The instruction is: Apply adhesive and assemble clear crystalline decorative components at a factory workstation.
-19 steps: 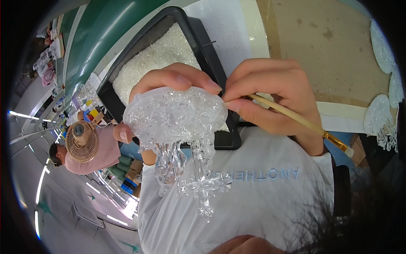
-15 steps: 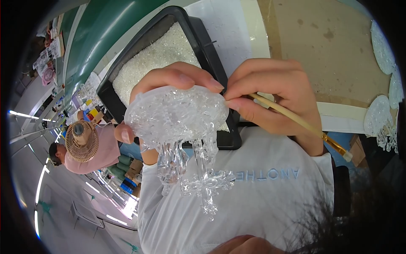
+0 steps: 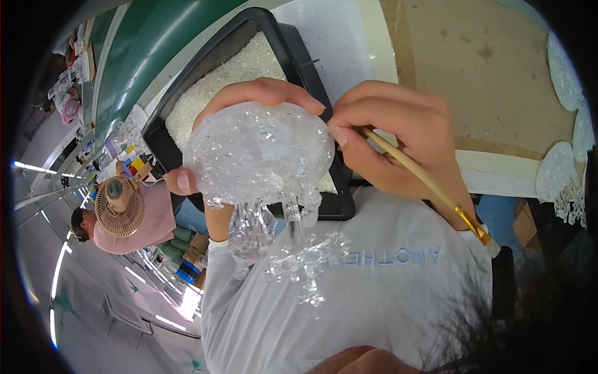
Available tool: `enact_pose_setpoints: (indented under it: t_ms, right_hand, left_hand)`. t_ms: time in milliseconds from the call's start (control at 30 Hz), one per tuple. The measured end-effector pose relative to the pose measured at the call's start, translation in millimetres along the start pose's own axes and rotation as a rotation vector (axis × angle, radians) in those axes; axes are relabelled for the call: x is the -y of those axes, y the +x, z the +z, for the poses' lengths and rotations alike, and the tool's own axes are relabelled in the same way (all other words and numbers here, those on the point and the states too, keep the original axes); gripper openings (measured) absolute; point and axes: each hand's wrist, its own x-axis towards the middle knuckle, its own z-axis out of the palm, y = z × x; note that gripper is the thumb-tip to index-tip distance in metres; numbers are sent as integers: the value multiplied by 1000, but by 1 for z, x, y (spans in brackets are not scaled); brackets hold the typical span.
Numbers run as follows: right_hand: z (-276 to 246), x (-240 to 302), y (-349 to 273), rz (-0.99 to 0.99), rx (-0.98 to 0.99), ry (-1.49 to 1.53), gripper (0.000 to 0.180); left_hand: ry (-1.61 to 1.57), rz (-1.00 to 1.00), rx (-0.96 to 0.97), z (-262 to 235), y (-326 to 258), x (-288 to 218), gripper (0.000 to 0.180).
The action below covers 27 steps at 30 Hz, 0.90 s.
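Note:
My left hand (image 3: 249, 93) grips a clear ornament by its rim, fingers over the far edge and thumb at the left. The ornament has a rounded base (image 3: 255, 156) with a rough, glittering face, plus a clear cross (image 3: 305, 262) and another clear moulded piece (image 3: 249, 230) extending from it. My right hand (image 3: 398, 131) holds a thin wooden-handled paintbrush (image 3: 417, 171), its brass ferrule and pale bristles pointing back to the lower right. The right fingertips are close to the ornament's right rim; whether they touch it or pinch something small is unclear.
Beneath the hands stands a black tray (image 3: 311, 81) filled with clear granules (image 3: 230, 81). More clear ornaments (image 3: 556, 168) line the right edge by a brown board (image 3: 479, 75). A wicker-like fan (image 3: 119, 206) and a person in pink (image 3: 146, 227) are at the left, beyond a green surface (image 3: 162, 37).
The ornament has tilted, so its rounded face shows more fully and its cross looks foreshortened. My right hand has shifted slightly, and the brush end has swung down and left.

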Motion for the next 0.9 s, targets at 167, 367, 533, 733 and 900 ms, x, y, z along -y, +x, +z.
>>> enact_pose_setpoints:
  t_ms: [167, 367, 533, 733, 900]
  right_hand:
    - [-4, 3, 2, 54, 51, 126, 9]
    - [-6, 4, 2, 71, 78, 128, 10]
    - [-5, 3, 2, 72, 83, 125, 11]
    - [1, 1, 1, 27, 21, 21, 11]
    - [4, 0, 1, 53, -14, 35, 9]
  left_hand:
    - [-165, -58, -137, 13, -3, -4, 103]
    - [-135, -93, -173, 15, -5, -6, 101]
    - [-182, -49, -81, 11, -1, -1, 103]
    - [-67, -80, -128, 10, 1, -6, 105]
    - [-143, -43, -96, 4, 0, 1, 106]
